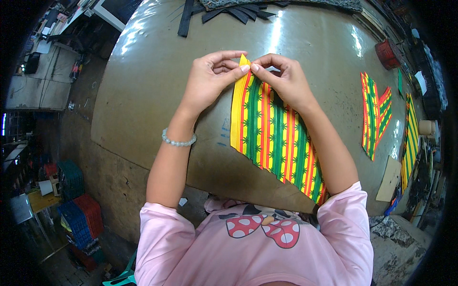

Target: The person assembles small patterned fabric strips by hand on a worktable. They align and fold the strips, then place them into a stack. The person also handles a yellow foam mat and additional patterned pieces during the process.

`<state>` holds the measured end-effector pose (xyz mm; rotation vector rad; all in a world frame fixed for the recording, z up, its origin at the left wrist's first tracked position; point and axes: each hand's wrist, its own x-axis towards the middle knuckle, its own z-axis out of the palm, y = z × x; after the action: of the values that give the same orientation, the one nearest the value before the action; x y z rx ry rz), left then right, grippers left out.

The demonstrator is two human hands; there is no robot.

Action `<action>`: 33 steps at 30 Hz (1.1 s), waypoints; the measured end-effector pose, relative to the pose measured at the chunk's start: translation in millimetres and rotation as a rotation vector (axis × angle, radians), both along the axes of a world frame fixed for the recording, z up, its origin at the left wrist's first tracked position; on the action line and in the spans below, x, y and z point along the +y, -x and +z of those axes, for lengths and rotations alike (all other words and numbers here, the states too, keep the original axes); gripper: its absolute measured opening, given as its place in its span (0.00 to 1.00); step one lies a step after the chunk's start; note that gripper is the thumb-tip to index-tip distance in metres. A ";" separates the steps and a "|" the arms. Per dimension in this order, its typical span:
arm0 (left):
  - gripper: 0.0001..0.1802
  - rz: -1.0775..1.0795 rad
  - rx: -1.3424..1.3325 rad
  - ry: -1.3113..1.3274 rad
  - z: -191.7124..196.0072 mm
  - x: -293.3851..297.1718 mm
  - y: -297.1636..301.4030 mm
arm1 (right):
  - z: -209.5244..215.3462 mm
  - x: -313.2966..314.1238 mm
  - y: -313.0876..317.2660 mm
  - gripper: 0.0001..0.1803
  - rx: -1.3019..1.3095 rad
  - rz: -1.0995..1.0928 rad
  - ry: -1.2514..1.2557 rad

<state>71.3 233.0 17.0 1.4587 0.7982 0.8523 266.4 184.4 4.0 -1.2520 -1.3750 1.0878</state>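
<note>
A long piece of striped fabric (272, 136) in yellow, green, red and orange lies on the brown worktable (152, 86), running from the table's middle toward its near right edge. My left hand (210, 78) and my right hand (281, 78) meet at the fabric's far pointed tip. Both pinch that tip between thumb and fingertips, lifting its yellow edge slightly off the table. A pale bead bracelet sits on my left wrist.
Two more striped pieces (374, 114) (410, 138) lie at the table's right. Dark strips (229, 12) lie at the far edge. A red basket (387, 53) stands at the far right, a cardboard piece (389, 178) at the near right. Blue and red crates (81, 214) stand on the floor, lower left.
</note>
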 end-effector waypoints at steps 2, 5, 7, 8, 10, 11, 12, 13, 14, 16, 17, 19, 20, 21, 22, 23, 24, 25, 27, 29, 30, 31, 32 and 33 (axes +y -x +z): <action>0.18 0.037 0.005 0.024 -0.6 -0.2 0.1 | 0.3 0.4 0.2 0.18 0.001 -0.006 0.015; 0.18 0.013 0.010 0.050 -1.2 0.9 1.2 | 0.6 1.2 -0.1 0.18 0.005 -0.004 0.014; 0.17 -0.001 0.004 0.054 -2.2 1.1 1.3 | 1.0 1.6 -0.7 0.18 0.009 -0.007 0.009; 0.17 0.001 0.003 0.067 -3.0 1.0 1.1 | 1.2 1.7 -1.1 0.18 0.011 -0.009 0.005; 0.17 0.010 -0.021 0.041 -4.7 0.5 0.1 | 1.5 1.9 -1.6 0.18 0.005 -0.009 -0.003; 0.16 0.019 -0.031 0.031 -5.3 0.3 -0.1 | 1.5 1.7 -1.8 0.18 -0.004 -0.007 -0.007; 0.16 0.020 -0.028 0.025 -5.8 0.2 -0.3 | 1.4 1.6 -2.0 0.18 -0.018 -0.010 -0.011; 0.16 0.020 -0.024 0.021 -6.2 0.1 -0.4 | 1.1 1.5 -2.0 0.18 -0.025 -0.008 -0.026; 0.16 0.021 -0.026 0.019 -6.3 -0.1 -0.5 | 0.7 1.4 -1.9 0.18 -0.037 -0.013 -0.040; 0.16 0.000 -0.020 0.031 -5.8 0.7 -0.5 | -0.7 1.4 -1.5 0.17 -0.051 -0.019 -0.056; 0.15 0.006 -0.009 0.050 -5.4 0.9 -0.7 | -1.4 1.6 -1.5 0.17 -0.054 -0.018 -0.061; 0.16 -0.015 -0.014 0.028 -4.1 0.6 -0.5 | -2.6 2.2 -1.2 0.17 -0.066 -0.020 -0.090; 0.16 -0.015 0.001 0.034 -3.3 0.1 -0.1 | -3.0 2.4 -1.0 0.17 -0.074 -0.024 -0.114; 0.17 -0.021 0.010 0.028 -2.5 -0.2 0.4 | -3.3 2.6 -0.8 0.17 -0.081 -0.029 -0.136; 0.17 -0.022 0.029 0.033 -1.9 -0.4 0.7 | -3.3 2.6 -0.9 0.17 -0.074 -0.031 -0.137; 0.17 -0.031 0.009 0.015 -1.9 -1.2 0.9 | -3.2 2.5 -1.0 0.17 -0.068 -0.029 -0.138; 0.17 -0.003 0.039 0.028 -2.6 -1.9 0.2 | -3.1 2.3 -1.1 0.17 -0.070 -0.043 -0.128; 0.17 0.013 0.029 0.016 -3.8 -2.2 -1.2 | -3.0 2.2 -1.0 0.16 -0.050 -0.032 -0.113; 0.15 0.062 -0.003 -0.012 -8.7 -2.5 -6.8 | -3.0 2.0 -1.4 0.16 -0.069 -0.017 -0.082; 0.13 0.124 -0.030 -0.137 -15.5 -4.3 -13.5 | -3.8 2.5 -1.8 0.16 -0.053 -0.001 -0.073; 0.12 0.162 -0.013 -0.163 -18.5 -5.3 -15.6 | -4.4 3.1 -2.0 0.16 -0.027 0.011 -0.079; 0.12 0.169 -0.047 -0.240 -20.9 -5.7 -17.0 | -5.1 3.7 -2.3 0.16 -0.011 0.005 -0.068; 0.11 0.183 -0.051 -0.287 -22.7 -6.3 -18.1 | -5.9 3.8 -2.5 0.16 0.035 0.031 -0.071; 0.10 0.197 -0.057 -0.331 -23.7 -6.9 -18.7 | -6.6 4.2 -2.5 0.16 0.073 0.040 -0.057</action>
<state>90.0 226.1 -6.7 1.6536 0.7931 1.2151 268.9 188.6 -2.6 -1.1377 -1.3716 1.1030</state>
